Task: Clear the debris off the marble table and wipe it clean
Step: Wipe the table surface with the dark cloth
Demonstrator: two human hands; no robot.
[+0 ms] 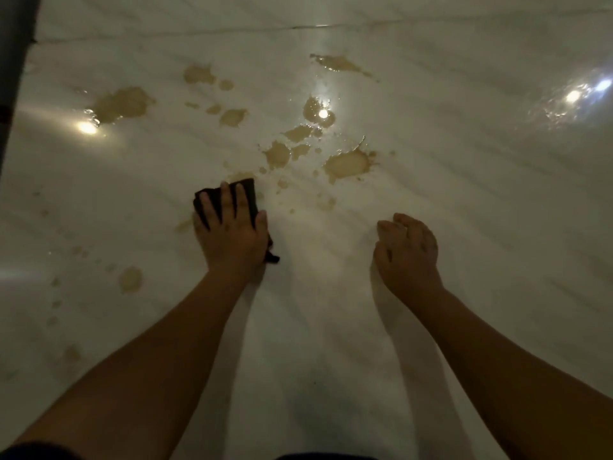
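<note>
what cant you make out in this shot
Head view only:
- The cloth: mostly hidden under the left hand, so its size and folds are unclear.
- The right hand: curled fingers hide the palm, and whether it touches the table cannot be told.
- The puddle: lamp glare washes out part of it.
- The dark object at top left: cut off by the frame edge, unidentifiable.

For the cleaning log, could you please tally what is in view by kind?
Hands: 2, left hand and right hand
Dark cloth: 1, under the left hand
Marble table: 1
Brown spill patches: many, too scattered to count
Total: 4, spills aside
</note>
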